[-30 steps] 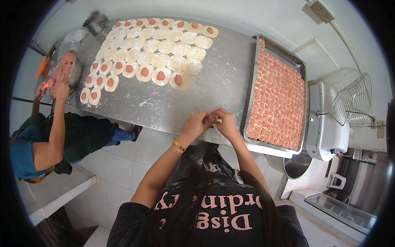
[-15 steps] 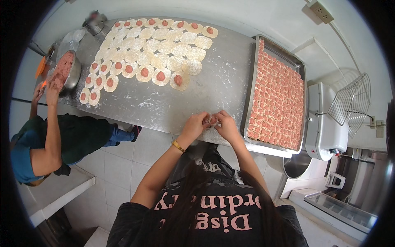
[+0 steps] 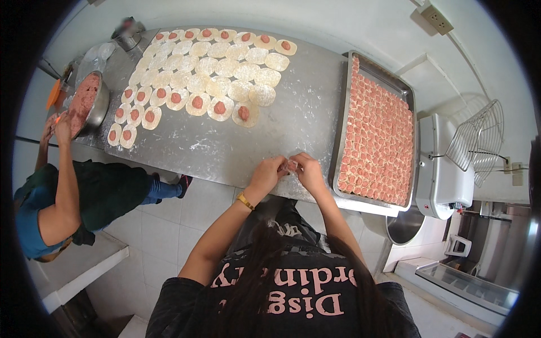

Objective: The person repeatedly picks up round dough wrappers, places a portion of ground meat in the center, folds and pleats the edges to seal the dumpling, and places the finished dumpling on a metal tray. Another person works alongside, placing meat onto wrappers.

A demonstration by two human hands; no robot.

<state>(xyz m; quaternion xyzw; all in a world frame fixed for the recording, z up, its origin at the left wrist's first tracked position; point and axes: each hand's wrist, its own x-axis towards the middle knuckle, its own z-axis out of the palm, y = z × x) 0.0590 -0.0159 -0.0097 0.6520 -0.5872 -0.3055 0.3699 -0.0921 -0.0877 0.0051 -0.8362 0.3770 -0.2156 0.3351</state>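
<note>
Near the front edge of the steel table (image 3: 214, 146), my left hand (image 3: 266, 176) and my right hand (image 3: 311, 172) meet around a small meat dumpling (image 3: 291, 165). Fingers of both hands are closed on its wrapper, and pink filling shows between them. Fingertips partly cover the dumpling. Beyond my hands to the left, rows of round floured wrappers (image 3: 246, 71) lie flat. Some carry a lump of pink minced meat (image 3: 244, 113), mainly along the far and near rows. To my right, a large metal tray (image 3: 340, 143) holds tightly packed open-topped dumplings (image 3: 375, 141).
At the far left, a co-worker's hands (image 3: 57, 127) are beside a metal bowl (image 3: 102, 107) of minced meat (image 3: 84, 102), with something orange in them. A white machine (image 3: 448, 163) with a wire guard (image 3: 479, 138) stands right of the tray. Flour dusts the table.
My hands stay together, with small finger movements on the dumpling. The co-worker's hands have drawn slightly left and nearer, away from the meat. The whole view has shifted a little.
</note>
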